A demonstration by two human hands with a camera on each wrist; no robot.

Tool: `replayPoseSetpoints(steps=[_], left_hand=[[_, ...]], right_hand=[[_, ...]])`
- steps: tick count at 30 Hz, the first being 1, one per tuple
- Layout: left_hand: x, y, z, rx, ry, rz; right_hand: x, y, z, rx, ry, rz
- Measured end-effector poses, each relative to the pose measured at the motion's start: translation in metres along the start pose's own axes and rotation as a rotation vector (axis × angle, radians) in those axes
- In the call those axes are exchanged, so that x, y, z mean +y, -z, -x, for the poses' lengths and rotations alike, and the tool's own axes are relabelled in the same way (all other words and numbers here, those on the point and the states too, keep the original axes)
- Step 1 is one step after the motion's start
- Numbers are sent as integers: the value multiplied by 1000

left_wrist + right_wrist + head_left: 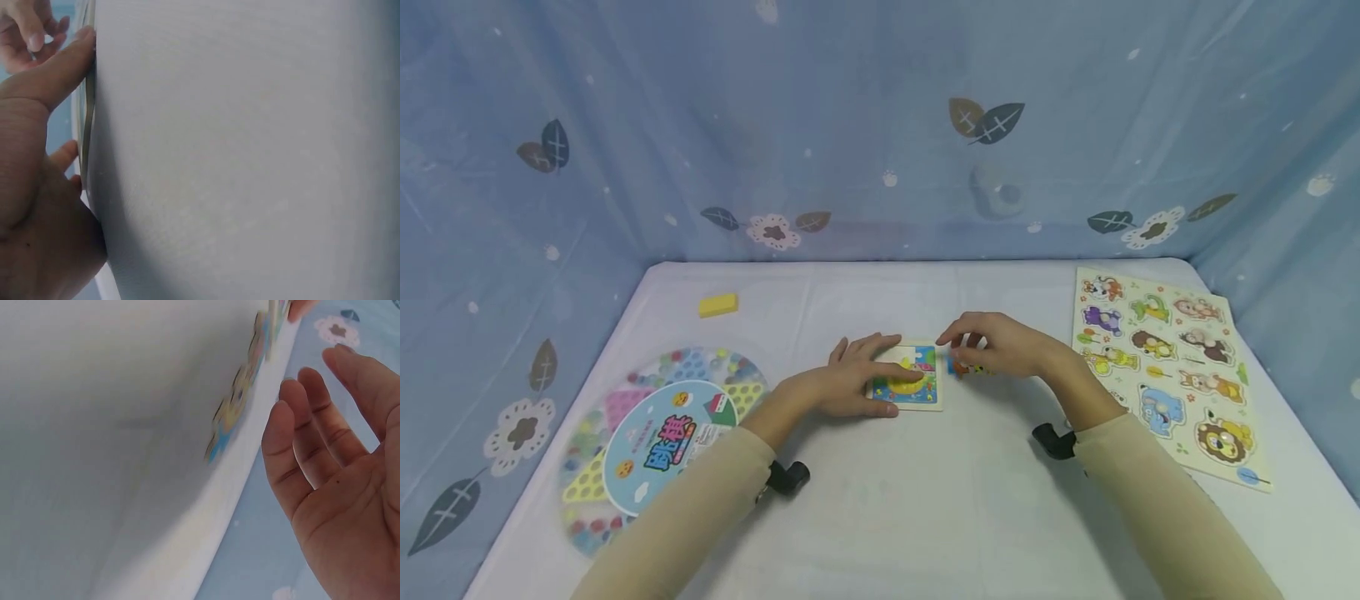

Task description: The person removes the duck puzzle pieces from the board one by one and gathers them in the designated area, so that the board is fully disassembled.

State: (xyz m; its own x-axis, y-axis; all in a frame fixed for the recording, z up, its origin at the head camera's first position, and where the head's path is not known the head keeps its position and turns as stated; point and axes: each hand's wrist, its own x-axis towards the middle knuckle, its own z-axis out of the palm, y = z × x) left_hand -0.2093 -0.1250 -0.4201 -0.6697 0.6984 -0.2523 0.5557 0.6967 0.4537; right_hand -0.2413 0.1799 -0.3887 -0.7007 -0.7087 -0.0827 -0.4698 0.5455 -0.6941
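A small square puzzle board [929, 393] with a pale wooden rim and a yellow and blue picture lies mid-table. My left hand [853, 383] rests on its left part, fingers spread across the picture and the thumb along the near edge. In the left wrist view the thumb [59, 72] lies at the board's edge. Just right of the board are colourful puzzle pieces [958, 367], partly covered in the head view by my right hand [1003, 346]. The right wrist view shows that hand's fingers loosely bent with nothing between them, apart from the row of pieces [234, 406].
A round Chinese checkers set [658, 450] with a blue label and coloured beads lies at left. Behind it is a yellow block [718, 305]. At right lies a large animal puzzle board [1165, 367]. A blue patterned curtain [880, 150] closes off the table's back and sides.
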Motion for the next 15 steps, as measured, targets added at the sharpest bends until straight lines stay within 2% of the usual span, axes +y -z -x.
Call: replayPoseSetpoints(steps=[10, 15], left_hand=[[-3, 0, 1, -4, -12, -1], [-3, 1, 1, -2, -32, 0]], right_hand=[[-9, -12, -22, 8, 90, 45], [-12, -15, -29, -16, 90, 68]])
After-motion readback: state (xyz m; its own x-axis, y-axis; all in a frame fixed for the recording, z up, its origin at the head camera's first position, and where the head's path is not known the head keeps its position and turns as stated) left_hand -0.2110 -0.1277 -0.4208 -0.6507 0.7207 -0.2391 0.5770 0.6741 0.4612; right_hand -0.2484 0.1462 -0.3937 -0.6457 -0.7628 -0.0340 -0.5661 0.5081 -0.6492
